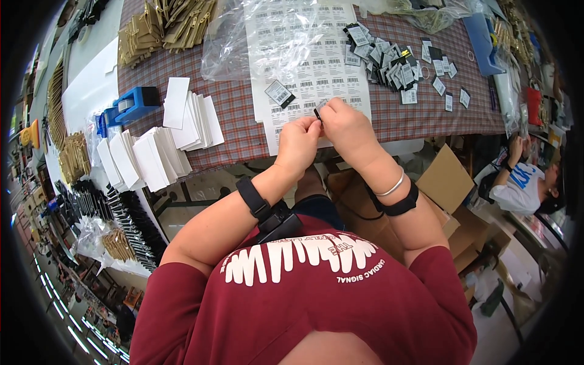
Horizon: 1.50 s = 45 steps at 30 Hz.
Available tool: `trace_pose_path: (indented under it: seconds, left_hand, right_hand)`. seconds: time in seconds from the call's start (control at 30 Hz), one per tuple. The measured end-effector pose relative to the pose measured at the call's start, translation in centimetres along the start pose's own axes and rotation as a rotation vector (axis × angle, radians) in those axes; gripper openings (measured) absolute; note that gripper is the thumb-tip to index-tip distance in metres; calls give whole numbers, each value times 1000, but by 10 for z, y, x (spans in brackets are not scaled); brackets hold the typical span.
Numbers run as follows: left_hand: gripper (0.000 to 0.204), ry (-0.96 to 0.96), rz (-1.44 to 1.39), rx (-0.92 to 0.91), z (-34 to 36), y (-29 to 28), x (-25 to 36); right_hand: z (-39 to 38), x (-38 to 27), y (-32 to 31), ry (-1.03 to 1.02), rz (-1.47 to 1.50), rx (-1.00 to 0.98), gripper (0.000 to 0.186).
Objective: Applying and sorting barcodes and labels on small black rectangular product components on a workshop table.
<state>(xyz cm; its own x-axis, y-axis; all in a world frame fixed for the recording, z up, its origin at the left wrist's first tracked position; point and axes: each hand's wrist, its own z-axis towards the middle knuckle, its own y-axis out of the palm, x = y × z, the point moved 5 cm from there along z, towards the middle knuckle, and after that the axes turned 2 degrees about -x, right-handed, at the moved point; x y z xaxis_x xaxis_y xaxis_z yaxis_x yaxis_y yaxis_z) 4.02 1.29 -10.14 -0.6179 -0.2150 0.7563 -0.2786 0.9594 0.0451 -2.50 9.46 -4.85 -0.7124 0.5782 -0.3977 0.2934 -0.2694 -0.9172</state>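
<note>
Evidently small and stiff, a black tag [317,113] sits at the meeting point of the two hands, just in front of the person's body and over the lower part of a label sheet [340,62]. The left hand [298,143] pinches its lower end between thumb and bent finger; the right hand [348,129] grips it from the other side, fingers curled in, knuckles up, hiding part of it. The sheet is smooth white paper printed with rows of barcodes, and a crinkled, transparent plastic bag [228,45] overlaps its upper left.

Just beyond the left hand, a loose tag [280,93], flat and rectangular, lies tilted on the sheet, with a pale label on its dark face. Farther off, past the right hand, similar tags form a heap [389,66], overlapping at all angles, with a few scattered beside it.

Woven plaid cloth [234,139] in red and grey covers the tabletop. On its left side lie fanned white cards [198,125], crisp-edged and matte, near a glossy blue tape dispenser [139,104]; flat brown pieces [182,27] are piled beyond them.
</note>
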Motion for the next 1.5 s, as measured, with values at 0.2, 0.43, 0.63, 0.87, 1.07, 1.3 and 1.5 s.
trace_pose_path:
  seconds: [0.2, 0.43, 0.63, 0.87, 1.07, 1.3, 1.5]
  left_hand:
    - [20, 51, -112, 36, 3, 2, -6]
    - [21, -11, -133, 56, -2, 0, 9]
    - [21, 21, 28, -11, 2, 1, 1]
    - [21, 87, -30, 34, 7, 4, -6]
    - [21, 97, -45, 51, 7, 3, -4]
    - [22, 91, -4, 36, 9, 1, -4]
    - [21, 65, 7, 50, 6, 0, 1]
  right_hand:
    - [0, -6, -1, 37, -31, 90, 10]
    - [-2, 15, -2, 98, 223, 73, 9]
    - [0, 13, 0, 64, 147, -15, 10]
    - [2, -5, -2, 46, -56, 35, 11]
    - [1, 0, -2, 43, -34, 111, 10]
    - [3, 15, -3, 97, 166, 43, 9]
    - [3, 18, -1, 92, 212, 52, 9]
